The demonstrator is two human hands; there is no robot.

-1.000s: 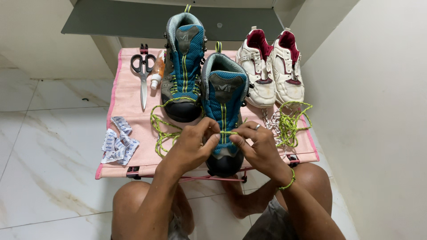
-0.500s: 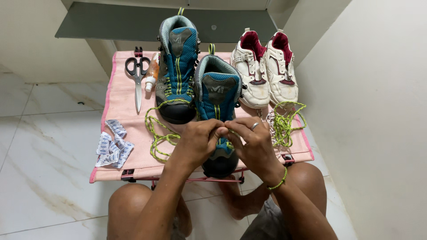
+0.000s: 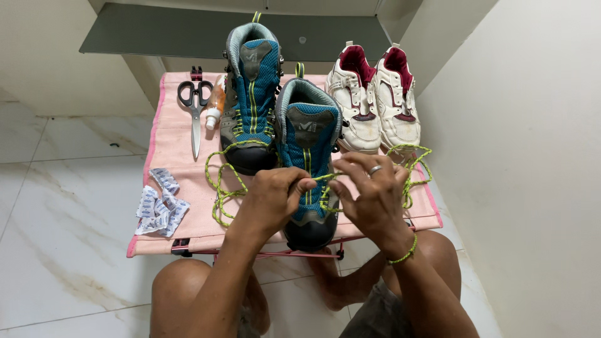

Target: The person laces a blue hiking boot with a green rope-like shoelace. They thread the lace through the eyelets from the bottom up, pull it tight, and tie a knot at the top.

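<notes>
Yellow-green cord lace is pinched over the near blue mesh hiking boot on the low pink fabric table.

Left to right: glossy white sachets and steel scissors lie apart from the work; the left hand is closed on the lace, the right hand grips it too. The springy cord could be lost from the fingertips, or the loose coils snagged. Smooth white trainers stand far right.

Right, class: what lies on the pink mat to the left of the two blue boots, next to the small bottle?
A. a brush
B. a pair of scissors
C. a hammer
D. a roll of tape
B: black-handled scissors lie on the pink mat beside the small bottle, left of the far blue boot.
</notes>
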